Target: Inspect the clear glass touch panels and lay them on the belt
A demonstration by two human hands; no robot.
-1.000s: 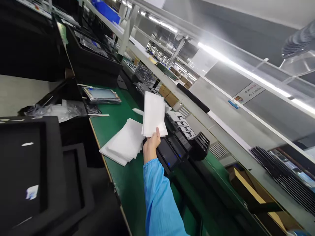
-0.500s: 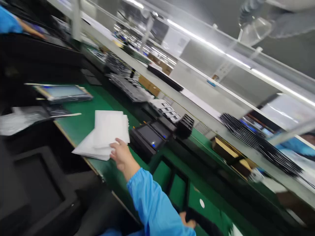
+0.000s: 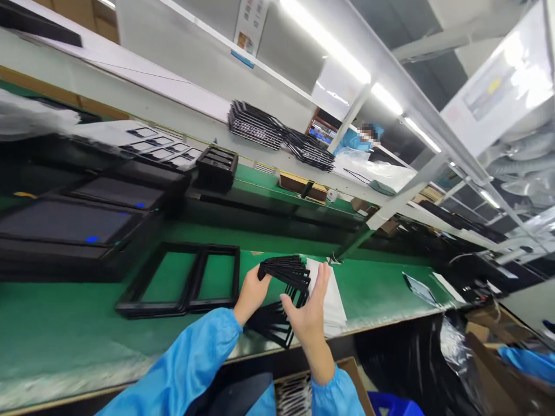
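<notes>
My left hand (image 3: 254, 292) grips a stack of thin black rectangular frames (image 3: 286, 270) by its left end. The frames are fanned out and tilted above the green bench, their lower ends near its front edge. On the stack's right side, my right hand (image 3: 309, 315) is open, fingers stretched upward and thumb apart; whether it touches the frames I cannot tell. White sheets (image 3: 332, 297) lie on the bench just behind my right hand. Two black frames with open middles (image 3: 186, 309) lie side by side to the left of my left hand.
Dark-screened devices (image 3: 65, 222) sit on the left of the green bench (image 3: 65, 329). A black slotted tray (image 3: 217, 164) stands behind them. More black frames (image 3: 277, 130) rest on the shelf above. An open carton (image 3: 351, 370) is below the bench edge. Another person (image 3: 355, 138) is beyond the shelf.
My left hand has left the white sheets further left and now grips the black frames. My right hand, earlier closed around something black, is open beside them. The view has swung right.
</notes>
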